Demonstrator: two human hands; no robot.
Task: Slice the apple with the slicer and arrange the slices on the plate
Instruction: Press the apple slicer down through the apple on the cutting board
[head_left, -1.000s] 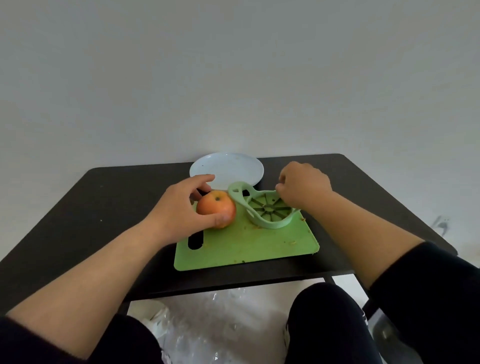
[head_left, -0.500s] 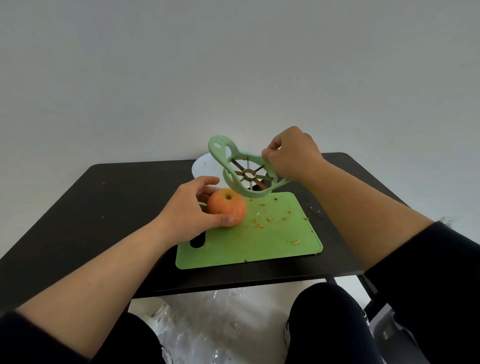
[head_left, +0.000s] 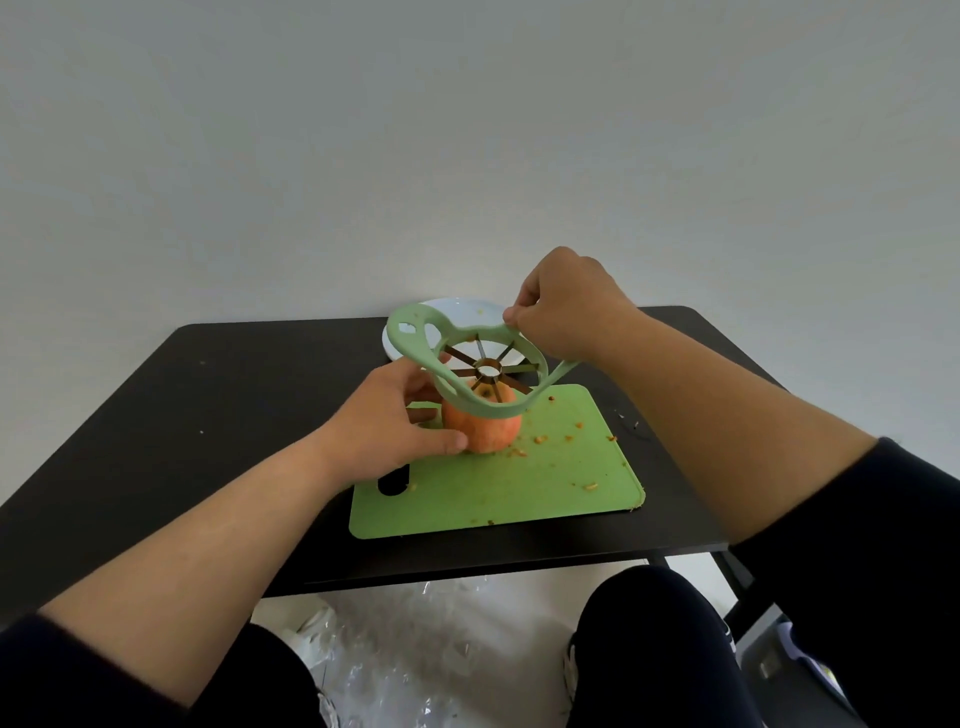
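Observation:
A whole red-orange apple (head_left: 485, 428) stands stem-up on a green cutting board (head_left: 519, 478). My left hand (head_left: 395, 421) grips its left side, thumb at the front. My right hand (head_left: 566, 306) holds the far right edge of a pale green apple slicer (head_left: 470, 358) and keeps it tilted just above the apple, its near rim overlapping the apple's top. The slicer's metal blades and centre ring show through. A white plate (head_left: 467, 306) lies behind, partly hidden by the slicer.
The board lies on a black table (head_left: 208, 405), near its front edge, with small apple crumbs scattered over it. Below the table are crinkled clear plastic (head_left: 395, 670) on the floor and my dark-clothed knees.
My right hand lifted the slicer off the board, then carried it down and left over the apple. My left hand kept its hold on the apple, which shifted a little to the right.

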